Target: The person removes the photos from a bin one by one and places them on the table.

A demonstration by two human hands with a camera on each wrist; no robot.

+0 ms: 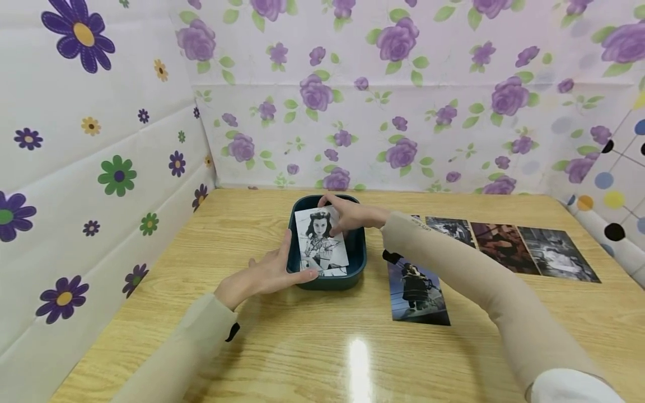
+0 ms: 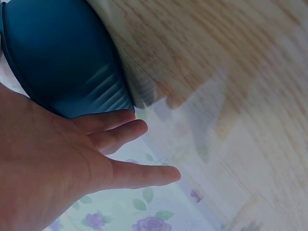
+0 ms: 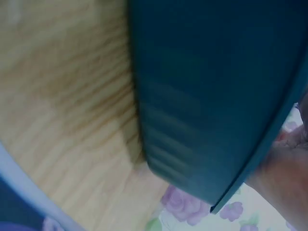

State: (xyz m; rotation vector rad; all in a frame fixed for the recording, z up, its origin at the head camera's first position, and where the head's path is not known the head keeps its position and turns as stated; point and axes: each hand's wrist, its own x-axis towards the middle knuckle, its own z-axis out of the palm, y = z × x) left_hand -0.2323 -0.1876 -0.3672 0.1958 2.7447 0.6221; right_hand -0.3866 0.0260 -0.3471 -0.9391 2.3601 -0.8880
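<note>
A dark teal plastic box (image 1: 356, 252) stands on the table, and a black-and-white photo of a person with dark hair (image 1: 318, 238) lies tilted in its opening. Another print's edge shows beneath that photo's lower end. My right hand (image 1: 351, 215) reaches in over the box's right rim and grips the photo by its upper right side; in the right wrist view this hand (image 3: 281, 178) is mostly hidden behind the box wall. On the box's left side my left hand (image 1: 267, 271) touches the wall with spread, straight fingers, thumb along the front rim.
Right of the box lies a bluish photo of a dark figure (image 1: 417, 294), partly under the right forearm. Farther right, several prints lie in a row, among them a reddish-brown photo (image 1: 504, 246) and a grey photo (image 1: 558, 254). Flowered sheeting (image 1: 353, 112) closes off the table's back.
</note>
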